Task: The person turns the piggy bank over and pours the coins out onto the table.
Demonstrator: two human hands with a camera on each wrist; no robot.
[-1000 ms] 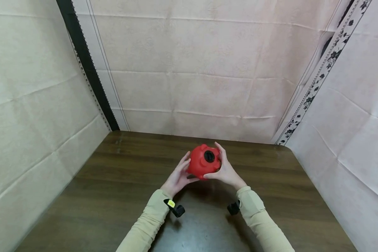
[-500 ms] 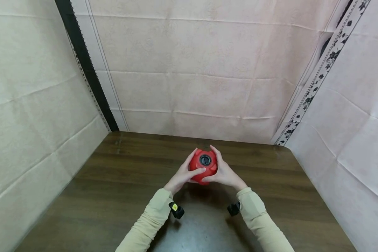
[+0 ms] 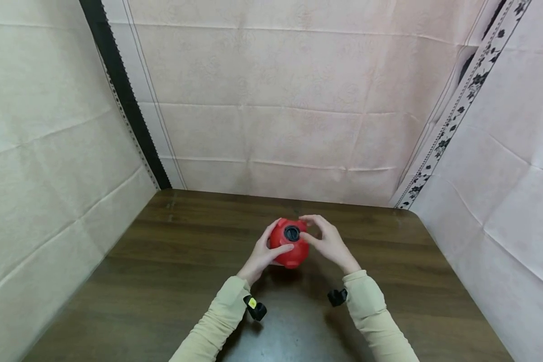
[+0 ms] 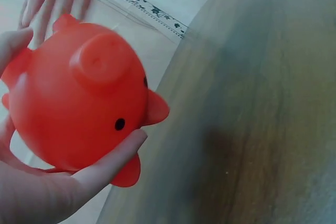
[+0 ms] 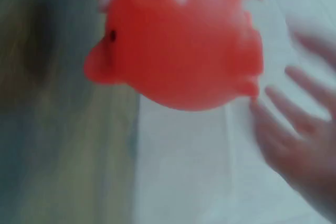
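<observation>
A red plastic piggy bank is held above the dark wooden table, belly up, so its black round plug faces the head camera. My left hand grips its left side, thumb across the front. The left wrist view shows the pig's snout, eye and ears cupped in my left hand. My right hand hovers just right of the plug with fingers loosely spread. In the blurred right wrist view my right hand is apart from the pig.
Pale paper-covered walls close in the table on the left, back and right. A black strip runs down the left corner. Small black wrist cameras sit on both beige sleeves.
The pig was held between both hands and turned until its plug faced up. My right hand has now come off its side, and its fingers have moved up beside the plug.
</observation>
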